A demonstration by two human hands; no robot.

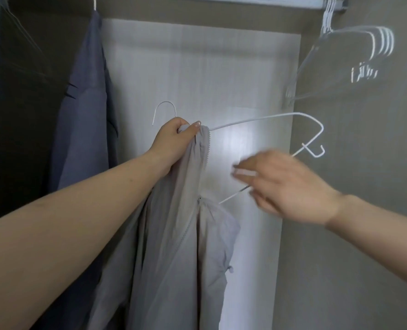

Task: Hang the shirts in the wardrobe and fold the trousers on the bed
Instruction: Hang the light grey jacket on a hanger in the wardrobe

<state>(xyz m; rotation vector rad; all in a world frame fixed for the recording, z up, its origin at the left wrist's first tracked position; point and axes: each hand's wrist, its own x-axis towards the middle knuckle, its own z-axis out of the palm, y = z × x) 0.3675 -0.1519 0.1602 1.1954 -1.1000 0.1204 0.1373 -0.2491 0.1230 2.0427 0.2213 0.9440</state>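
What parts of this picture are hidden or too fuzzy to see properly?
All in the head view:
- Right hand: motion-blurred, so whether it touches the hanger is unclear.
- Hanger's left shoulder: hidden under the grey garment and the left hand.
- Garment's bottom: cut off by the lower edge.
- Spare hangers: blurred, so they cannot be counted.
- Wardrobe's left side: too dark to see.

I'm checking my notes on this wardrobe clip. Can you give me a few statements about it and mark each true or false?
1. The left hand grips the light grey garment at the neck of the white hanger. True.
2. That hanger is hooked on the rail. False: it is held below the rail.
3. Spare hangers hang at the rail's right end. True.
4. The blue garment lies folded. False: it hangs at the left.
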